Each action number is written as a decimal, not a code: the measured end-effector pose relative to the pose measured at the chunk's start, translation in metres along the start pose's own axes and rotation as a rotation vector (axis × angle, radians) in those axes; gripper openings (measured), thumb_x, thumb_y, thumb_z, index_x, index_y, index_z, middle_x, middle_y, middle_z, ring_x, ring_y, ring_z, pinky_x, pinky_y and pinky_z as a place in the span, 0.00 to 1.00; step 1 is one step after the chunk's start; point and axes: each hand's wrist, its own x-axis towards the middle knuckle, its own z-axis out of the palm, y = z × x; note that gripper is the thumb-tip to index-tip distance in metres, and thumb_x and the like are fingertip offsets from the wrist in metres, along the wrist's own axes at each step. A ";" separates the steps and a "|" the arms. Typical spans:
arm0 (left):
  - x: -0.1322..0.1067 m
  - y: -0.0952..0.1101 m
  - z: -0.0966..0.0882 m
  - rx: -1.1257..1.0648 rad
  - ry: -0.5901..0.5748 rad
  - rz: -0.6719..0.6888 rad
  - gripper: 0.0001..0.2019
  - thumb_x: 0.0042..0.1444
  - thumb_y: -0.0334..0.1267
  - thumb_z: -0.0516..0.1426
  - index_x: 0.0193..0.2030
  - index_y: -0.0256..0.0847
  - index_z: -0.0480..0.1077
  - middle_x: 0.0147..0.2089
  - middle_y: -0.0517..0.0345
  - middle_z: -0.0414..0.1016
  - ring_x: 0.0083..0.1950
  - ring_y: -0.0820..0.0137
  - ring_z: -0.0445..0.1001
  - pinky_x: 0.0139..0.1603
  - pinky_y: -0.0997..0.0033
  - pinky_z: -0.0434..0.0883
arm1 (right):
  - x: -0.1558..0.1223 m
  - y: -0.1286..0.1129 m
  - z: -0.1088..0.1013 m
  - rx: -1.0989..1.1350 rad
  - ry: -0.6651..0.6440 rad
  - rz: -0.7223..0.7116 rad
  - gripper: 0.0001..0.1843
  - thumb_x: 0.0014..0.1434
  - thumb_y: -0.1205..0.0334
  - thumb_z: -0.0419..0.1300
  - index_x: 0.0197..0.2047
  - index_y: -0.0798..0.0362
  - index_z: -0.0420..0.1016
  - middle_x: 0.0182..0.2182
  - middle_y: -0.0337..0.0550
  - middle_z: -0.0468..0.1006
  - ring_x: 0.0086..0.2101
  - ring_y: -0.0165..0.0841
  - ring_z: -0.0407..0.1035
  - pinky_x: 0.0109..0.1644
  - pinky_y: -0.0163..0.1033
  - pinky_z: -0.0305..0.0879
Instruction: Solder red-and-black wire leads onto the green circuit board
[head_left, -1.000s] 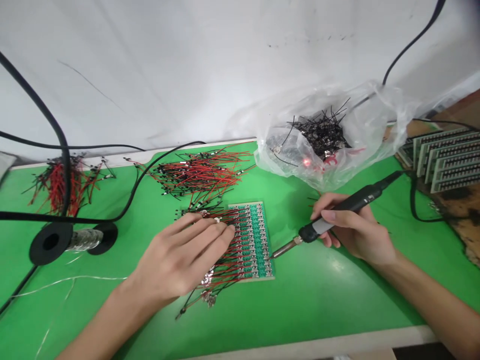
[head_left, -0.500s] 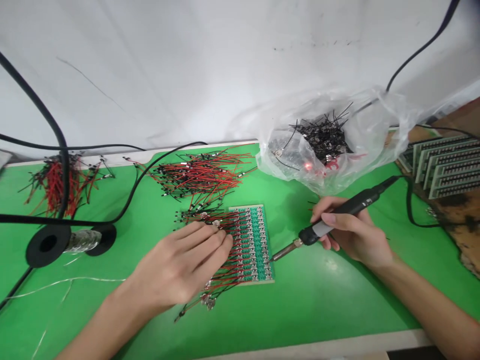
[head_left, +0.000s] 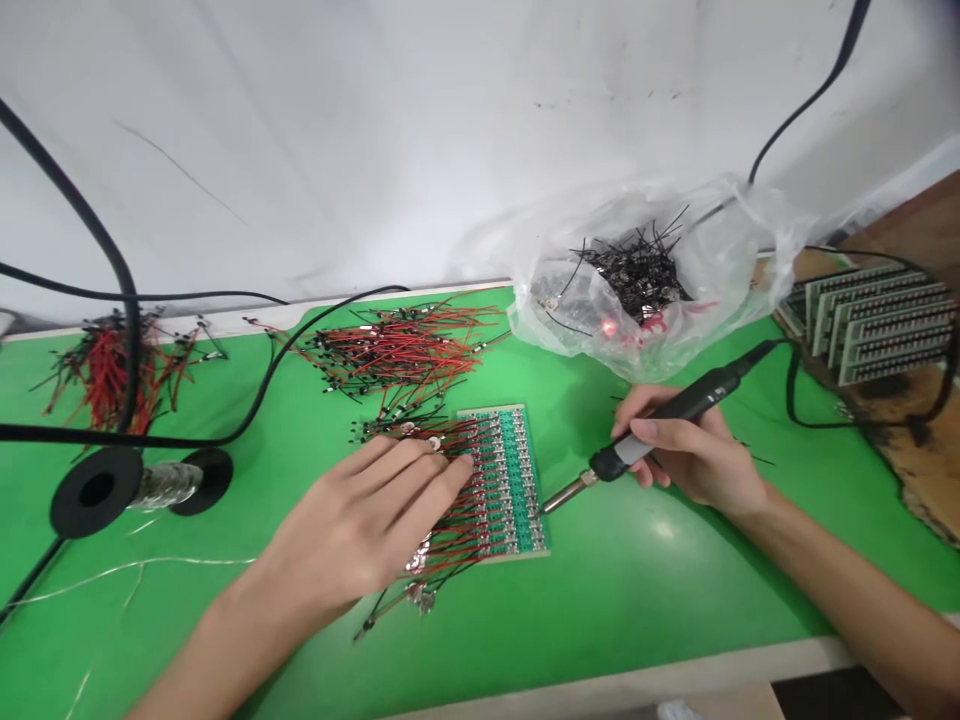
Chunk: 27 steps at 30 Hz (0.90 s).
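Behind all the fingers rises a pale wall (head_left: 337, 150), and beneath them spreads a green tabletop (head_left: 645, 620). Beyond the right fingers sits a crumpled clear plastic bag (head_left: 772, 240) holding a tangle of black leads (head_left: 637, 270). The left hand (head_left: 367, 515) lies palm down, its fingers stretched out and close together over red and black wires (head_left: 450, 545); the thumb is hidden, so whether they pinch anything I cannot tell. The right hand (head_left: 690, 455) is closed around a soldering iron (head_left: 660, 425) in a pen-like grip. To the right of those fingers, several circuit boards (head_left: 892, 320) stand on edge in a row. Past the left fingertips, a loose pile of red-and-black wire leads (head_left: 397, 350) lies on the green, with a second bunch (head_left: 109, 370) farther off to their left. The green printed circuit board (head_left: 517, 480) lies flat between the two sets of fingers, its wired side by the left fingertips. A black-ended solder spool (head_left: 139, 490) lies well left of the left fingers. Below them are small silvery pieces (head_left: 424, 600). The iron's tip (head_left: 543, 513), left of the right fingers, is at the board's right-hand edge; contact is unclear.
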 end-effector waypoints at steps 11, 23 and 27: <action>0.003 0.001 0.001 0.043 -0.057 0.044 0.15 0.69 0.26 0.45 0.53 0.29 0.70 0.40 0.48 0.77 0.43 0.61 0.74 0.44 0.60 0.70 | -0.002 -0.001 -0.001 -0.027 -0.011 -0.029 0.05 0.51 0.61 0.66 0.27 0.53 0.80 0.14 0.38 0.76 0.12 0.28 0.67 0.10 0.29 0.52; 0.002 -0.001 -0.002 -0.294 -0.072 -0.103 0.09 0.70 0.34 0.52 0.50 0.38 0.72 0.44 0.55 0.77 0.44 0.66 0.71 0.46 0.62 0.69 | 0.000 -0.002 -0.001 -0.028 -0.035 -0.028 0.05 0.51 0.61 0.65 0.27 0.54 0.79 0.14 0.38 0.76 0.12 0.27 0.67 0.11 0.29 0.51; 0.000 -0.007 0.000 -0.428 -0.080 -0.177 0.07 0.68 0.35 0.56 0.50 0.42 0.73 0.44 0.58 0.76 0.44 0.69 0.71 0.47 0.66 0.68 | 0.000 -0.003 -0.001 -0.019 -0.041 -0.025 0.05 0.50 0.61 0.65 0.26 0.54 0.80 0.14 0.38 0.76 0.12 0.27 0.67 0.11 0.28 0.51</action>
